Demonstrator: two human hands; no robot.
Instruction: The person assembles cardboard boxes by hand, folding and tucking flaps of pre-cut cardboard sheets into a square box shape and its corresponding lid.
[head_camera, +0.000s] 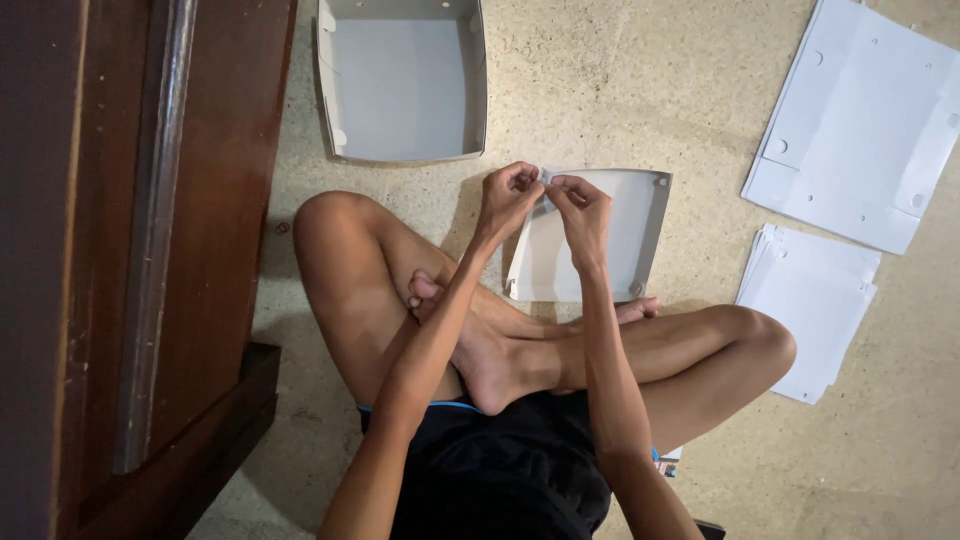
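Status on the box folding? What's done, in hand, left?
Done: one folded white box sits on the floor. In hand: left hand and right hand pinch a corner of a half-formed box. Left: flat sheets and a stack lie unfolded.

Whatever small piece the left hand and right hand are pinching between them is staying too tiny to make out; they are covering part of the folded white tray; the frame is cropping the finished white box and flat white sheets.
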